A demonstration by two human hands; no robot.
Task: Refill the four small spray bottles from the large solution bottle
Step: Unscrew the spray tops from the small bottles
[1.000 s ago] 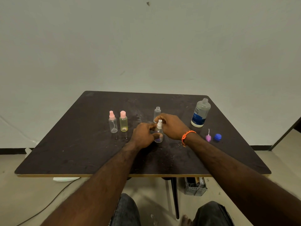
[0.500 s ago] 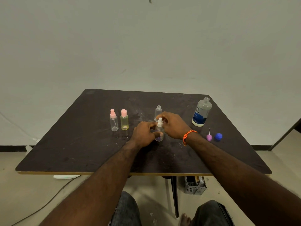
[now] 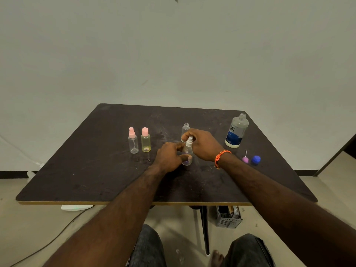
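Clear plastic, small and light, is what both hands are working on: a spray bottle [image 3: 187,155] standing on the dark counter [image 3: 92,170] near its middle. The left hand [image 3: 169,158] curls round the bottle's body, thumb across the front, and the right hand [image 3: 202,144] pinches the white pump top [image 3: 189,140] from above. Whether the top is being unscrewed or tightened cannot be told from this view.

To do this step well, I judge the left hand should keep the base pressed flat on the counter so only the top turns, and the right should twist with the fingertips, not the wrist, to keep the dip tube straight.

Just behind stands an open bottle [image 3: 185,130] with no top; jostling it looks like the main risk. Two pink-capped bottles [image 3: 139,140] wait, well apart, to the left. The large solution bottle [image 3: 236,132] stands uncapped at the right rear, with its blue cap [image 3: 256,159] and a purple pump top [image 3: 245,159] lying near the right wrist.
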